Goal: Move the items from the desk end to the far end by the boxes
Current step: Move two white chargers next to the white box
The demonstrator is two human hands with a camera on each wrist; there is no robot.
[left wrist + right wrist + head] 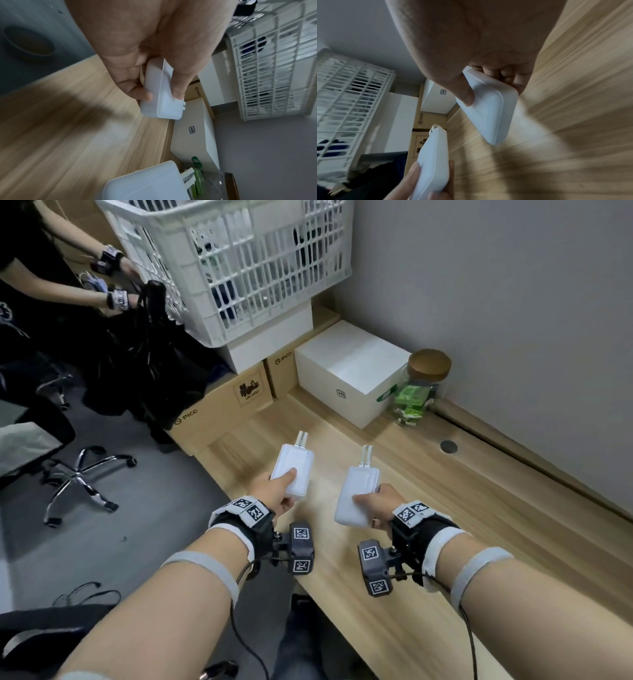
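Ahead of both hands and up high, a white basket [239, 261] sits on a stack of boxes [246, 385], brown cartons below and a flat white one between. Just right of that stack a white box [346, 371] stands on the counter [445, 542], and right of it again, against the grey wall, a glass jar [418, 392] with a cork lid and green packets inside. The counter is pale wood grain and runs along the wall, with a raised strip at the back and a small dark round cap set in it beyond the right hand. Off to the left, past the counter's edge, lie grey floor, a chair base on castors, and another person handling something black.

The left hand [274, 491] is clamped on a white power bank [294, 469], thumb on top and fingers underneath, its short cable stub pointing toward the boxes. The right hand [376, 505] grips a second power bank [356, 496] the same way, close beside the first and a little nearer the body. Both are lifted off the counter, as the wrist views show, with their shadows on the wood below.

I judge the carry to be well along: the pair is already near the boxes, with bare counter between them and the white box. What is left is to set both down there and let go. Whether more items wait at the desk end cannot be told from here.
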